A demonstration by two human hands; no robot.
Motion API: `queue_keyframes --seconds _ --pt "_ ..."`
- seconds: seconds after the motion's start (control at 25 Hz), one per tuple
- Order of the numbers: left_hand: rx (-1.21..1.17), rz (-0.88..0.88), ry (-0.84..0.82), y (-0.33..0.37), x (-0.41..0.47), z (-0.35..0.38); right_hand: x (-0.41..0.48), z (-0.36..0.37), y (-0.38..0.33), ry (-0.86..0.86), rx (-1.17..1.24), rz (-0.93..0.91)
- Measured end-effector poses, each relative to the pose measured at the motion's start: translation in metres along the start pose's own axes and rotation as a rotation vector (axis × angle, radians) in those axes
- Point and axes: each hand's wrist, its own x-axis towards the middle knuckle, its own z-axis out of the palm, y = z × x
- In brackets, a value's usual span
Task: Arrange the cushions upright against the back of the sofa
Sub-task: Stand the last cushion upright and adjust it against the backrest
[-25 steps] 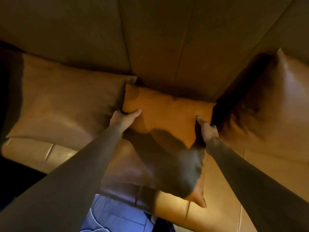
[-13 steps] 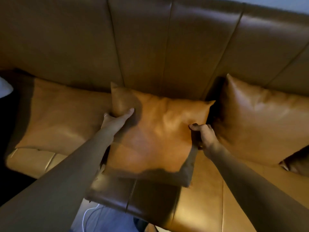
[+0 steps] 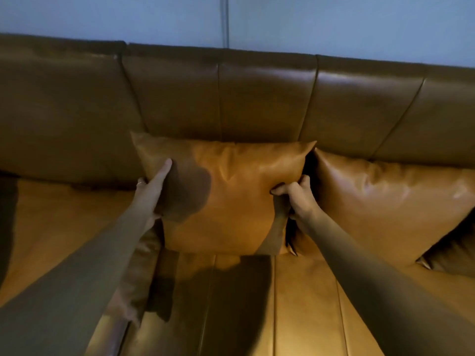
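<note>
An orange-brown leather cushion (image 3: 239, 199) stands nearly upright against the sofa back (image 3: 267, 98), its lower edge on the seat. My left hand (image 3: 151, 188) grips its left edge, thumb laid across the front. My right hand (image 3: 298, 194) pinches its right edge. A larger cushion (image 3: 385, 209) leans against the back to the right, touching the held one. Another large cushion (image 3: 61, 232) lies flatter to the left, partly hidden by my left arm.
The sofa seat (image 3: 303, 304) stretches toward me in tan leather panels. A blue wall (image 3: 334, 24) rises behind the sofa back. The dark corner of another cushion (image 3: 447, 260) shows at the far right edge.
The middle cushion has been lifted from a slanted, lying pose and set upright against the sofa back. Both hands moved up and back with it. The view tilted up, showing the wall.
</note>
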Motion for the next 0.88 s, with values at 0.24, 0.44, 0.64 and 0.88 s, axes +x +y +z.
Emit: queue_keyframes --seconds 0.24,0.44,0.64,0.88 --pt "-0.023 -0.004 0.013 0.011 0.044 0.021 0.035 0.021 0.000 -0.008 0.032 0.150" --pt "-0.103 0.038 0.110 0.014 0.057 0.020 0.036 0.020 0.004 0.018 0.035 0.138" --pt "-0.122 0.113 0.254 0.002 0.063 0.019 0.036 0.023 0.005 0.025 0.027 0.112" --pt "-0.130 0.079 0.151 -0.001 0.071 0.024 0.046 0.029 0.008 0.057 0.054 0.123"
